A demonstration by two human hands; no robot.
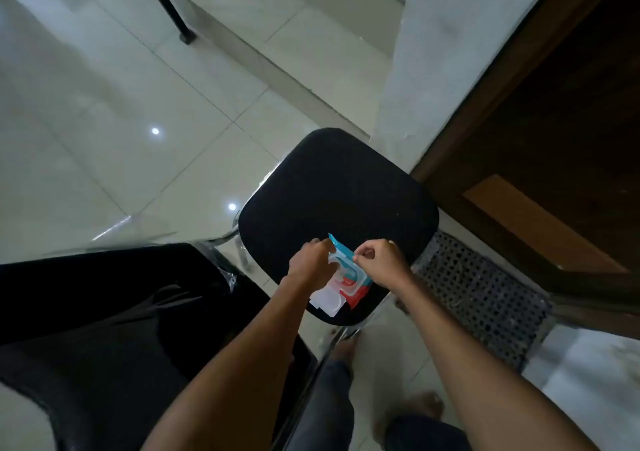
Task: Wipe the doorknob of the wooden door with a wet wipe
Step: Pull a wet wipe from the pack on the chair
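Observation:
A blue and red wet wipe pack [349,282] lies near the front edge of a black chair seat [343,194], its white plastic lid [327,301] flipped open toward me. My left hand [310,263] rests on the pack's left side with fingers bent over it, holding it down. My right hand [379,262] hovers over the pack's opening, its fingers pinched together at the pack's top; whether a wipe is between them I cannot tell. The dark wooden door [554,132] stands at the right; its doorknob is out of view.
A second black chair [104,312] sits at the lower left. A metal floor grate [485,298] lies by the door's foot. A black furniture leg [173,11] stands at the top left on pale glossy tiles. My feet [422,405] are below the seat.

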